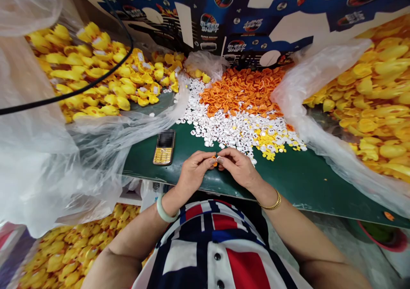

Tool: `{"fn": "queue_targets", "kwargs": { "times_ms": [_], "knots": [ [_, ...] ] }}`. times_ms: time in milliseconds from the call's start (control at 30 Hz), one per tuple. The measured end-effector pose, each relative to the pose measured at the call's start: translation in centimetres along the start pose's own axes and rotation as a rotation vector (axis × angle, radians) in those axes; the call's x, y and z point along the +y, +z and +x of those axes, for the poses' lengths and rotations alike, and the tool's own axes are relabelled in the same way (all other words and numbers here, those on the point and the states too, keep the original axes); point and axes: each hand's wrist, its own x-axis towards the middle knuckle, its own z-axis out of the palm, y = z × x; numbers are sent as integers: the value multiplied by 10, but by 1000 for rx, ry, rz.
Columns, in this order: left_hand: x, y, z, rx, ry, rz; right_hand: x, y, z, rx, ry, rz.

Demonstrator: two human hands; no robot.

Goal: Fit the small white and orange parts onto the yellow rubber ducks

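My left hand (194, 167) and my right hand (239, 168) meet fingertip to fingertip just above the near part of the green tabletop. Pinched in the left fingers is a small orange plastic piece (215, 162), mostly covered by the fingers. A small white piece (218, 157) shows at the right thumb and fingertip, which are closed on it. Right beyond my hands spreads a pile of white plastic pieces with dark dots (221, 129). Behind it rises a heap of curved orange pieces (243, 90), and small yellow pieces (269, 141) lie at its right front.
A gold keypad phone (164, 148) lies left of my hands. Yellow plastic toy parts are heaped at the left (105, 75) and right (384, 109), beside clear plastic sheeting (294, 92). A black cable (96, 82) hangs across the left. Printed cardboard (224, 20) stands behind.
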Motion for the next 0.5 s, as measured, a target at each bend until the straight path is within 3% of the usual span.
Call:
{"fn": "queue_targets", "kwargs": {
  "times_ms": [300,367,500],
  "knots": [
    [1,0,-5,23,163,136,3,3,-2,3,-76,-55],
    [1,1,-5,19,109,94,4,3,-2,10,-77,-18],
    [2,1,0,8,-146,-141,5,2,-2,41,-178,-91]
  ]
}}
